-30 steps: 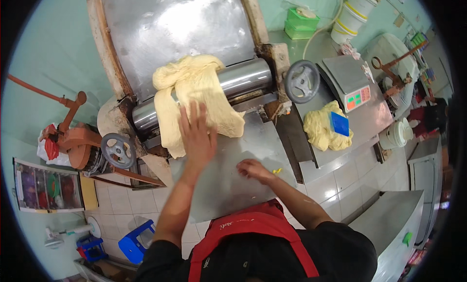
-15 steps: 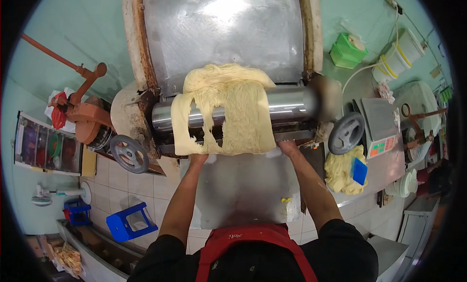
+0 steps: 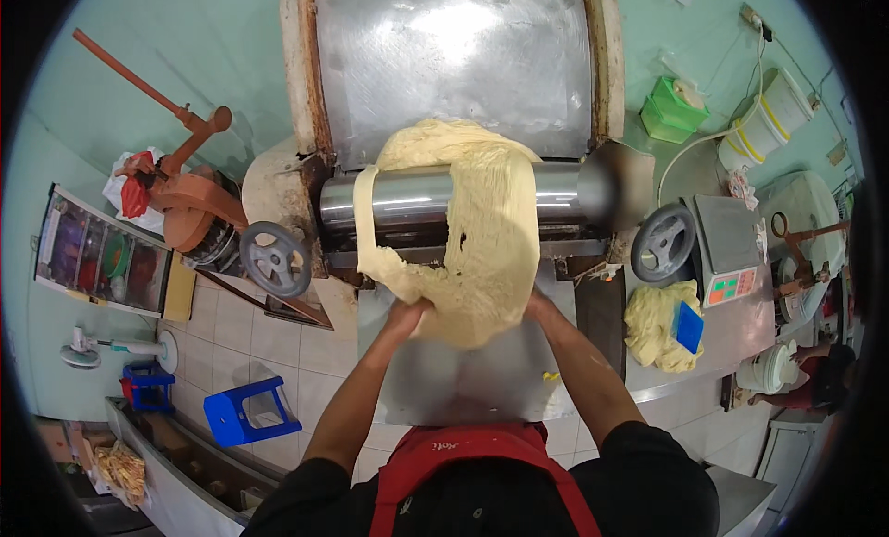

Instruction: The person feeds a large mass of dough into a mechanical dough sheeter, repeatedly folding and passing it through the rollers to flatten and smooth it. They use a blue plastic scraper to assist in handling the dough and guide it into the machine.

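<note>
A pale yellow dough sheet (image 3: 495, 250) hangs over the steel roller (image 3: 565, 187) of a dough sheeter and sags toward me. Large gaps split it on the left, leaving a narrow strip at its edge. My left hand (image 3: 405, 318) grips the sheet's lower left edge, its thumb near the surface and the other fingers hidden beneath. At the lower right edge my right hand (image 3: 539, 307) holds the same sheet, most of its fingers behind the dough. More dough (image 3: 454, 141) is bunched on top of the roller, against the sloping metal plate (image 3: 454, 65).
Grey handwheels (image 3: 276, 259) (image 3: 663, 243) flank the roller. At right, a dough pile (image 3: 653, 329) with a blue scraper (image 3: 687, 327) lies beside a scale (image 3: 727, 245). A metal tray (image 3: 463, 384) lies below my hands. A co-worker's arm (image 3: 813, 352) shows at far right, near a white bucket (image 3: 767, 368).
The dough sheet has come further down toward me, and its left gaps have merged into one wide opening. Both hands have moved nearer my body with it. The view has shifted slightly.
</note>
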### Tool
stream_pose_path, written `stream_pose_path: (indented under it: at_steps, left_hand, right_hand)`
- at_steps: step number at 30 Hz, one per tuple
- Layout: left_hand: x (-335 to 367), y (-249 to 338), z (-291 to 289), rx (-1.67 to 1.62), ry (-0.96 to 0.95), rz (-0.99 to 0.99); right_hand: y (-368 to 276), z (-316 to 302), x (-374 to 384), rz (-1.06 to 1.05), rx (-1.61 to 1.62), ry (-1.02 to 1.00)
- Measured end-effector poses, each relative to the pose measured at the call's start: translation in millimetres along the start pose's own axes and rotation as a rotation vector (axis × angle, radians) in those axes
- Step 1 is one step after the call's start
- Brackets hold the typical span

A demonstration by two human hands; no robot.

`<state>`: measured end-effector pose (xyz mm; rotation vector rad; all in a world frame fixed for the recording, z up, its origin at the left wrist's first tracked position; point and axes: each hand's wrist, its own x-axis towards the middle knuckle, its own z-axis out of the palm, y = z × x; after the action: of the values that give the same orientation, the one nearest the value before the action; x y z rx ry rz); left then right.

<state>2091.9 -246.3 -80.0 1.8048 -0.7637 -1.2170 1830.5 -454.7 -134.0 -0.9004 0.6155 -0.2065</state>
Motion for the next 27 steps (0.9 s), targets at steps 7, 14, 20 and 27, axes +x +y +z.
stream_pose_path:
  at_steps: [7,14,20,27]
  left_hand:
    - [-173.2,138.3,13.6,0.375,0.231,0.282]
    - [-174.6,310.0,39.5,0.787,0.433,0.764]
    - [-90.9,313.6,49.3,0.881,0.656,0.751]
    - [8.2,355.4,3.8,0.807,0.669,0.657]
  right_hand:
    - [41.3,122.6,-135.3,0.234,0.218,-0.095]
    - [-77.3,213.0,-47.6,-0.293,0.606,-0.147]
    - [-134.2,234.3,-25.1,-0.597,0.783,0.094]
    - [-102.6,222.2,-126.3,-0.243,0.2,-0.037]
